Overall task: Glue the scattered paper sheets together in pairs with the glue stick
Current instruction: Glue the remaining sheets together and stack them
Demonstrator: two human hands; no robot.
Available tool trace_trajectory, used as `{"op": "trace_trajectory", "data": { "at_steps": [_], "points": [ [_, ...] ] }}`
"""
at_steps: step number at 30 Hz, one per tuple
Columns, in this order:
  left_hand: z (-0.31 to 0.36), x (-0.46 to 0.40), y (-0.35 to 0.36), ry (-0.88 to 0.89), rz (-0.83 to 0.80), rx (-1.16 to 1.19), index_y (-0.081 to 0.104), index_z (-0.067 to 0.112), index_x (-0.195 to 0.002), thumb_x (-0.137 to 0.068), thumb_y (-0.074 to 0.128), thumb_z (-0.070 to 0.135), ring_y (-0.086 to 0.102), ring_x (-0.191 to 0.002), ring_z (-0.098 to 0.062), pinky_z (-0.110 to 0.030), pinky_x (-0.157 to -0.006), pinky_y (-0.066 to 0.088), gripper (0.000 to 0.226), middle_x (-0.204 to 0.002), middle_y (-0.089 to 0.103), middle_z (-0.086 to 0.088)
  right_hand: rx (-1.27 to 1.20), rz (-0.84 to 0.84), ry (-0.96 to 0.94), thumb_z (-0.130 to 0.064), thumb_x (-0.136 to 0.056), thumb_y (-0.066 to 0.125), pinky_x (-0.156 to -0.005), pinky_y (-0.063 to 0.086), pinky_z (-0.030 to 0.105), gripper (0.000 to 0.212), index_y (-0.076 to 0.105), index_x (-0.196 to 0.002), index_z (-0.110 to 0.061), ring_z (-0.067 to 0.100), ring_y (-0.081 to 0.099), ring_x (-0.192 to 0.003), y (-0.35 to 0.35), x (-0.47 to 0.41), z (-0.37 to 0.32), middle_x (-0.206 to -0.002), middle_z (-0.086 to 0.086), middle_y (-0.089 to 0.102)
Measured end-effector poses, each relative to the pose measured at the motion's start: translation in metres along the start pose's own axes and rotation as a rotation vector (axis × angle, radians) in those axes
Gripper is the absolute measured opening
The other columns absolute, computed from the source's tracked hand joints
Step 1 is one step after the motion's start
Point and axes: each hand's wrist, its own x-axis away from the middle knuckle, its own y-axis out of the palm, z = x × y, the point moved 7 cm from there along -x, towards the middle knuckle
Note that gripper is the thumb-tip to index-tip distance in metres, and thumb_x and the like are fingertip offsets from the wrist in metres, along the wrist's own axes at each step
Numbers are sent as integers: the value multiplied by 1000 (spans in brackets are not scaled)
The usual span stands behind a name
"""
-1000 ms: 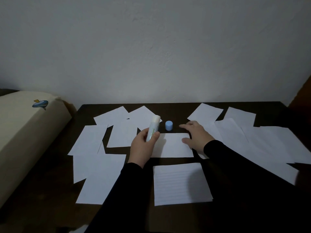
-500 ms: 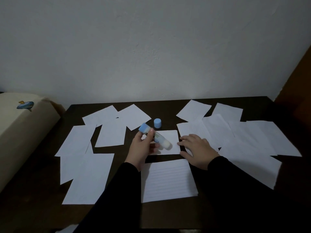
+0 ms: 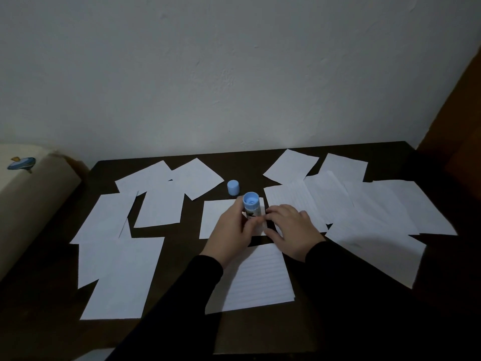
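The glue stick [image 3: 250, 207] is gripped by the left hand [image 3: 232, 233], the fingers [image 3: 237, 206] and thumb being curled round its lower barrel. It is held nearly upright with its blue end turned up toward the camera and its lower end over the small paper sheet [image 3: 218, 218] lying under the left fingers. Whether that lower end touches the paper cannot be told, as it is hidden by the hand.

The right hand [image 3: 291, 230] is laid palm down just beside the glue stick, its fingers [image 3: 277, 212] relaxed, slightly spread and resting at the right edge of the same small sheet. Nothing is clasped by them. Their tips are brought almost against the left thumb.

The blue cap [image 3: 233, 187] is stood on the dark table [image 3: 182, 332] just beyond the left fingertips, apart from the stick. A lined sheet [image 3: 260, 280] is spread near the wrists, partly covered by the dark sleeves [image 3: 338, 295]. More lined sheets [image 3: 294, 201] are overlapped to the right of the right fingers and beyond them. Plain sheets [image 3: 158, 207] are scattered to the left of the left hand, several overlapping.

A beige padded object [image 3: 31, 204], marked with a small blue figure, is set against the table's left side. A pale wall [image 3: 234, 74] is seen behind.
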Motion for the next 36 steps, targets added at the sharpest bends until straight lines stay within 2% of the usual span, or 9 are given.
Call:
{"op": "trace_trajectory", "data": {
  "at_steps": [8, 13, 21, 28, 30, 34, 36],
  "points": [
    [-2, -2, 2, -1, -32, -33, 44, 25, -121, -96, 55, 26, 55, -82, -4, -13, -73, 39, 27, -96, 55, 13, 6, -19, 59, -33, -98, 46, -103, 35, 39, 30, 56, -126, -26, 15, 38, -128, 0, -3, -5, -137, -7, 45],
    [-5, 0, -9, -40, -39, -76, 45, 24, -121, -96, 54, 27, 54, -88, -7, -18, -77, 39, 27, -104, 58, 8, 20, -43, 73, -34, -98, 47, -106, 33, 39, 38, 50, -135, -26, 13, 33, -134, 2, -3, -4, -144, -8, 39],
    [-19, 10, -42, -134, -8, -130, 44, 26, -120, -95, 55, 28, 51, -80, -5, -22, -77, 37, 27, -100, 55, 10, 30, -56, 79, -37, -98, 45, -108, 30, 40, 41, 48, -138, -26, 12, 30, -136, 2, -3, -3, -147, -10, 36],
    [-33, 14, -60, -237, 25, -159, 43, 24, -128, -95, 55, 27, 52, -95, -11, -25, -83, 38, 35, -109, 56, 7, 15, -56, 93, -35, -98, 45, -109, 30, 40, 41, 48, -138, -25, 12, 31, -136, 2, -2, -4, -146, -9, 37],
    [-35, 13, -65, -252, 37, -175, 44, 22, -126, -95, 55, 26, 52, -94, -12, -26, -83, 38, 32, -108, 56, 6, 12, -52, 98, -35, -98, 46, -109, 31, 40, 41, 48, -137, -25, 12, 31, -136, 2, -2, -5, -146, -10, 37],
    [-36, 11, -70, -270, 77, -213, 44, 22, -106, -95, 56, 25, 53, -88, -14, -26, -78, 38, 17, -98, 55, 4, 23, -56, 104, -35, -98, 47, -109, 32, 40, 41, 48, -138, -26, 12, 32, -135, 3, -3, -5, -146, -10, 37],
    [-37, 9, -74, -299, 134, -219, 42, 20, -105, -96, 55, 25, 53, -89, -15, -26, -76, 38, 16, -98, 55, 2, 25, -62, 107, -36, -97, 47, -108, 32, 40, 42, 47, -138, -26, 12, 32, -135, 4, -4, -5, -145, -9, 37]
  ]
}}
